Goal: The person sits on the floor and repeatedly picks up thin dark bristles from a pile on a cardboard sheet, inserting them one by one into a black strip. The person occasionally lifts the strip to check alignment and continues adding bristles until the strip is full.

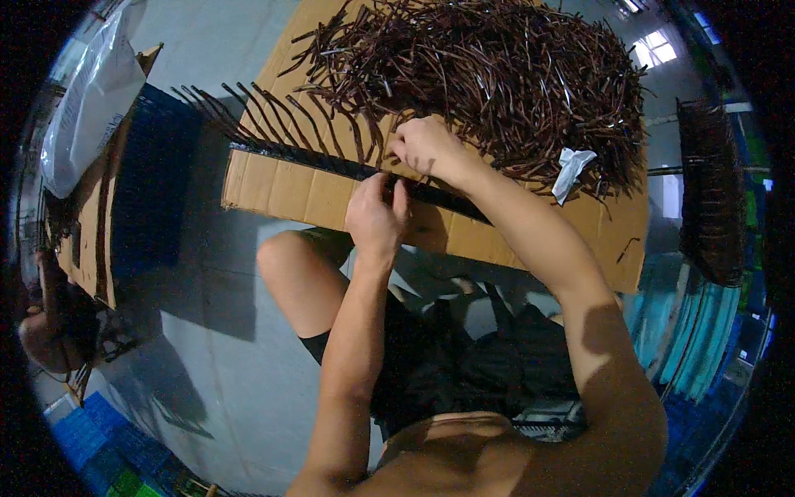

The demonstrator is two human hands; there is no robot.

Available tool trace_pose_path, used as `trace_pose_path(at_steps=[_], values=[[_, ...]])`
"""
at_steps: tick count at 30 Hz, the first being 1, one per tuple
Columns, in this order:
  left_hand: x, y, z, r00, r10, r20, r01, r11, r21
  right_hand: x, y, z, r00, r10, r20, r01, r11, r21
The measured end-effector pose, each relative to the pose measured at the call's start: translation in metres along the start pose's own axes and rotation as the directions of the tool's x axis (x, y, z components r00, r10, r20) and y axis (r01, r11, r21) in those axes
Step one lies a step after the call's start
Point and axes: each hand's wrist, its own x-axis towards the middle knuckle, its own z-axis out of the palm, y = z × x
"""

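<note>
The left hand point(379, 214), thumb and forefinger slightly apart, lay at a black strip point(339, 166) running along the near edge of a cardboard surface point(286, 184). The right hand point(426, 149), fingers curled together, was just beyond it, near the heap. In this dim view one could not tell whether either hand's fingers were clamped on a stick. Dark brown sticks point(280, 114) stood in a row from the strip's left part; a large heap of similar sticks point(472, 66) covered the far cardboard, with crumpled white paper point(573, 170) at its right.

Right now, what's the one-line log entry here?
left hand: at black strip | right hand: beside brown stick heap | row of sticks: along strip | heap: on cardboard
</note>
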Motion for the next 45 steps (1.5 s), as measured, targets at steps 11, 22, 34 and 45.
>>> trace_pose_path(at_steps=[11, 22, 34, 45], values=[[-0.001, 0.001, -0.006, 0.995, 0.009, 0.100, 0.002, 0.993, -0.115, -0.021, 0.007, 0.003, 0.963, 0.253, -0.087, -0.246, 0.965, 0.086], [-0.007, -0.004, 0.003, 0.999, 0.052, 0.003, -0.052, 0.998, 0.030, -0.078, -0.029, 0.001, 0.875, 0.428, -0.226, 0.027, 0.422, 0.906], [-0.004, -0.003, 0.003, 0.995, 0.096, 0.009, -0.096, 0.990, 0.102, -0.076, -0.028, 0.025, 0.830, 0.327, -0.453, 0.235, 0.531, 0.814], [-0.005, -0.001, 0.004, 0.997, 0.069, 0.025, -0.071, 0.993, 0.093, -0.083, -0.029, 0.022, 0.836, 0.292, -0.464, 0.195, 0.633, 0.749]])
